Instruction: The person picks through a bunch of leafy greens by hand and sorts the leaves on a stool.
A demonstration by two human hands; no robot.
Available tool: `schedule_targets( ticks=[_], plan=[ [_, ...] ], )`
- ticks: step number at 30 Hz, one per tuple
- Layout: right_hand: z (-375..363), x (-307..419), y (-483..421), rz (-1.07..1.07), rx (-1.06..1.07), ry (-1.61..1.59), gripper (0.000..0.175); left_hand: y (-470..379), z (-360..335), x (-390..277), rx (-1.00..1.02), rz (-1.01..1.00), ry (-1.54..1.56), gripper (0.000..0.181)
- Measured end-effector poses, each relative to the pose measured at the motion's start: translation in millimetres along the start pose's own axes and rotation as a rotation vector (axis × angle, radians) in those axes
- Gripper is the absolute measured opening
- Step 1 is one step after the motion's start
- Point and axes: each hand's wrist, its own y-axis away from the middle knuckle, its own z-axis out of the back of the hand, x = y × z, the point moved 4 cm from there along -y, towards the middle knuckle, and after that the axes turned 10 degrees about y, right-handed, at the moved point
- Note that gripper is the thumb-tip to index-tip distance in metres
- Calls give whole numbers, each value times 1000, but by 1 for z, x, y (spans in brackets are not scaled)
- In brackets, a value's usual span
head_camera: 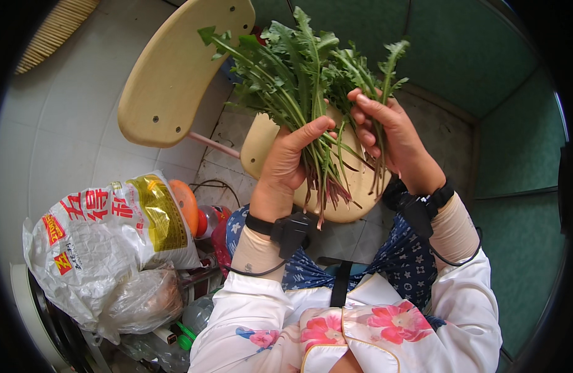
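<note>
A thick bunch of jagged green leaves (286, 79), dandelion by their look, is gripped in my left hand (286, 154). Its thin reddish stem ends hang down below the fist, and my thumb lies across the stalks. My right hand (389, 126) pinches a smaller bundle of the same leaves (391, 65) between thumb and fingers, stems downward. More greens (342, 74) show between the two hands; what supports them is hidden. Beneath both hands is the cream seat (354, 205) of a chair.
The chair's cream backrest (174, 79) rises at upper left. A printed white plastic sack (114, 228), a clear bag (144, 293) and plastic bottles (202, 312) crowd the left side. Green panels (515, 140) stand close on the right. A woven item (58, 30) lies at the far upper left.
</note>
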Motion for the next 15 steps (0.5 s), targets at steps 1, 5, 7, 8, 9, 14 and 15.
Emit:
schedule_targets(
  ticks=[1,5,7,8,9,14,15],
  plan=[
    [-3,-1,1,-11,5,18,25,0,-2,1,17,-8,-19,34],
    [-9,-7,2,-46,31,155,23,-2,-15,4,107,36,21,45],
    [-9,-9,0,-29,33,159,26,0,-17,5,89,52,39,47],
    [-10,-8,0,-26,31,168,26,0,-17,5,97,47,27,47],
    [-11,-7,0,-23,31,176,27,0,-17,5,104,42,16,47],
    [-9,-7,0,-56,-50,224,26,2,-23,3,162,-19,-190,55],
    [-9,-8,0,-55,-63,253,24,2,-24,4,155,-38,-210,54]
  ],
)
